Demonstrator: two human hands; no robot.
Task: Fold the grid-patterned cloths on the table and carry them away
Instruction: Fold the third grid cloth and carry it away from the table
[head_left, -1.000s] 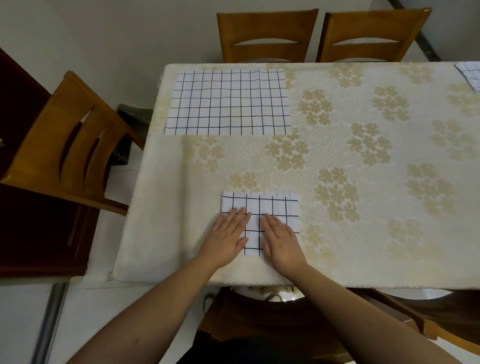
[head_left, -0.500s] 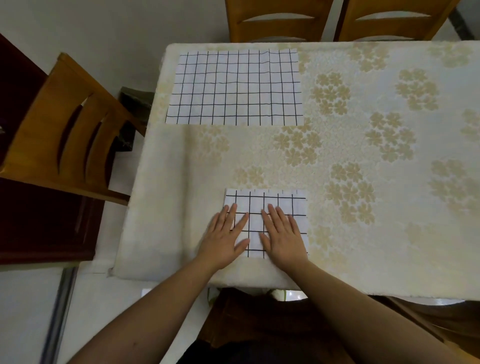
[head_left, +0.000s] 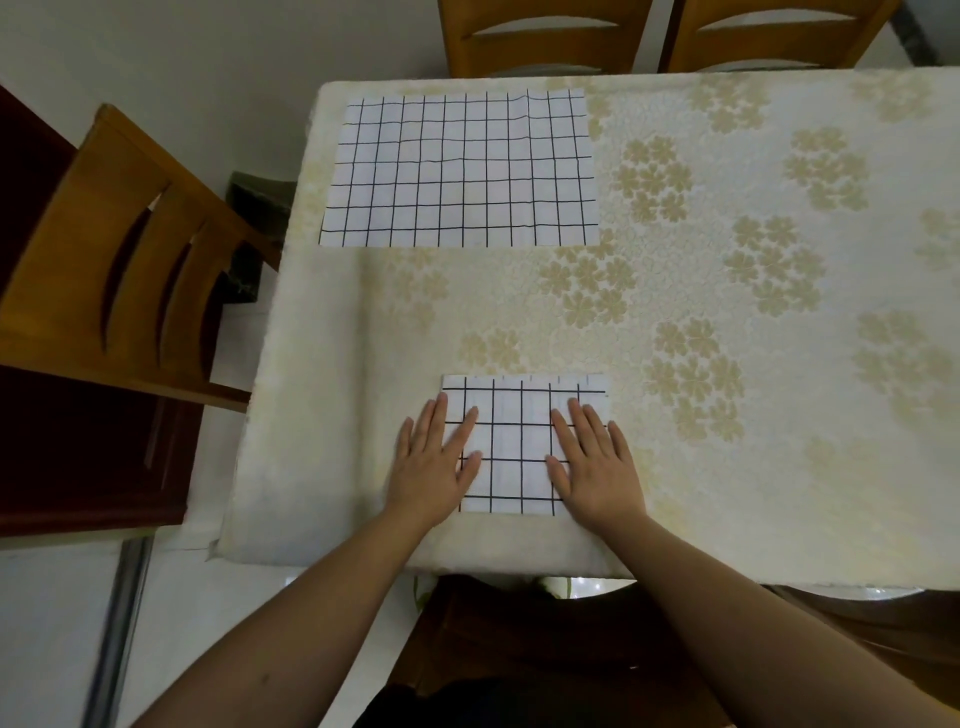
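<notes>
A small folded white cloth with a black grid (head_left: 519, 441) lies near the table's front edge. My left hand (head_left: 434, 462) lies flat with straight fingers on its left edge, partly on the tablecloth. On the cloth's right side my right hand (head_left: 595, 465) presses flat, fingers straight. A second, larger grid cloth (head_left: 460, 169) lies spread out at the table's far left corner, well beyond both hands.
The table (head_left: 727, 312) wears a cream tablecloth with gold flower prints. A wooden chair (head_left: 119, 270) stands at the left side, and two more wooden chairs (head_left: 545, 36) stand at the far side. The table's front edge runs just below my wrists.
My hands have slid apart from the middle of the folded cloth toward its left and right edges. The camera has tilted, so the third cloth at the far right is out of view.
</notes>
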